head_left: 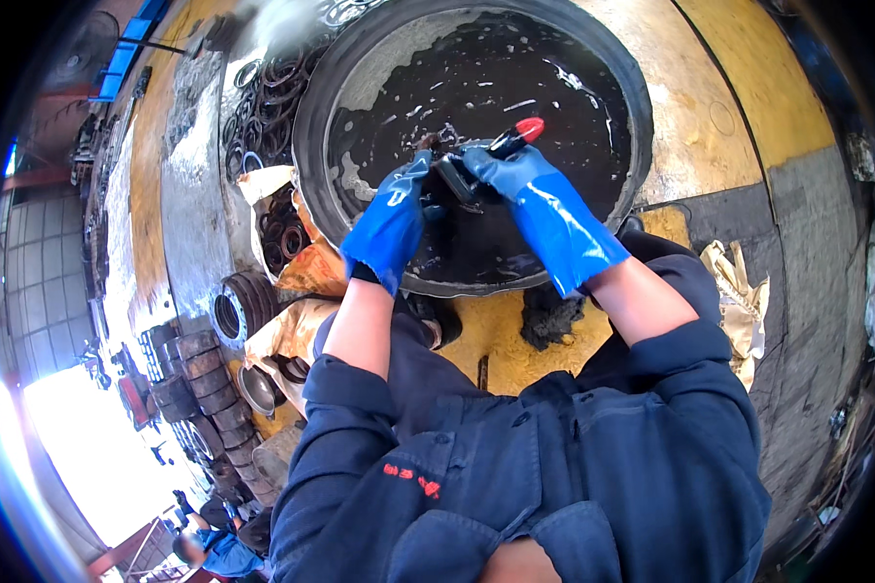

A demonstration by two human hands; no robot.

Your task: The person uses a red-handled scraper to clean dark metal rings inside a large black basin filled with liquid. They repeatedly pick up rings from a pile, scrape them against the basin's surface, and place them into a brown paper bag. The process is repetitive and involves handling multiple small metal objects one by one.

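Both my hands wear long blue rubber gloves and work over a large round black tub [313, 117] of dark liquid. My right hand [506, 173] is closed around a tool with a black-and-red handle [517, 138]; the red end points up and to the right, and its working end is hidden. Between the hands is a wet, dark metal-looking part [454, 181], its exact kind unclear. My left hand [406, 189] pinches it from the left, fingertips close to the right hand's. Pale foam [384, 73] floats along the tub's far left side.
Many dark rings [274, 92] lie left of the tub, beside an open sack [316, 262] with more rings. Stacked round parts [243, 309] stand nearer on the left. A crumpled paper sack [739, 301] lies at the right. Another person [226, 552] is at the lower left.
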